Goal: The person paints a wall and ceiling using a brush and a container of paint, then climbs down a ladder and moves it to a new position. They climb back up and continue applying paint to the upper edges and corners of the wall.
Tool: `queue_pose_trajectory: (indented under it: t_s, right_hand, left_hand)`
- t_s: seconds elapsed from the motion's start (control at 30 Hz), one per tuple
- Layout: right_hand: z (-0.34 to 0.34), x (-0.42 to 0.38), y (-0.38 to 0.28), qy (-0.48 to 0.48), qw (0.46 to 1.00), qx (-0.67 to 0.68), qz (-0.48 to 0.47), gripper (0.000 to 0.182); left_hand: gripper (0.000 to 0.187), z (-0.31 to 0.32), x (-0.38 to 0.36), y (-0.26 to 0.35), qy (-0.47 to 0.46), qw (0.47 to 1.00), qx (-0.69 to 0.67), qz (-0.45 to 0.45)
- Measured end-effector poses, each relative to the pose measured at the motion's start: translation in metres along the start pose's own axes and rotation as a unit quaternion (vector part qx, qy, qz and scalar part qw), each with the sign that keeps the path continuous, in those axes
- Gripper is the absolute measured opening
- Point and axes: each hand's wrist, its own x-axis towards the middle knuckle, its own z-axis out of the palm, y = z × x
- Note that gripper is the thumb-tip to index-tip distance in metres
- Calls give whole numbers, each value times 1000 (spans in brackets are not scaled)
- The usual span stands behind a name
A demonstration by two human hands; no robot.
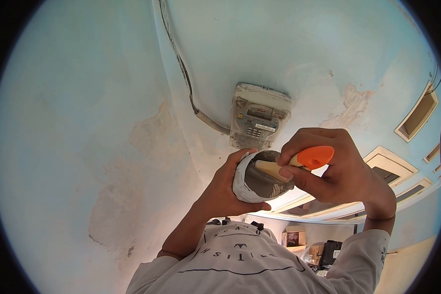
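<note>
Apparently, you angle the tub [240, 182] toward your right hand [348, 171] so the brush [315, 157] can reach inside. Your left hand [224, 188] spreads its fingers around the tub's side, gripping it near the wall meter [259, 120]; your right fingers close around the brush's orange-ended handle, its other end within the tub.

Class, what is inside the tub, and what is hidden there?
Inside the tub are grey material and the pale end of a tool. Whatever lies beneath the grey material is covered; the tool and right hand hide part of the inside.
</note>
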Motion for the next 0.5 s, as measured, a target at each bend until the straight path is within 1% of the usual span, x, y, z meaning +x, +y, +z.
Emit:
queue_pose_trajectory:
  t_s: [0.2,0.27,0.3,0.37,0.43,0.5]
  right_hand:
    - [-11,0,1,9,1000,-9,-7,12]
    - [-20,0,1,45,998,-16,-30,9]
    - [-21,-2,2,44,998,-17,-29,9]
    - [-25,-5,4,118,991,60,-9,10]
    - [-29,-6,0,132,990,50,-6,12]
    - [-33,-7,-4,159,987,33,2,18]
  left_hand:
    - [114,-1,2,-4,9,1000,-13,15]
    - [115,-2,3,-3,9,1000,-3,12]
    - [115,-2,3,-2,11,1000,7,12]
    - [115,-3,4,-3,14,1000,-4,5]
    - [116,-3,5,-3,17,1000,-15,0]
    - [116,-4,6,-2,16,1000,-6,-13]
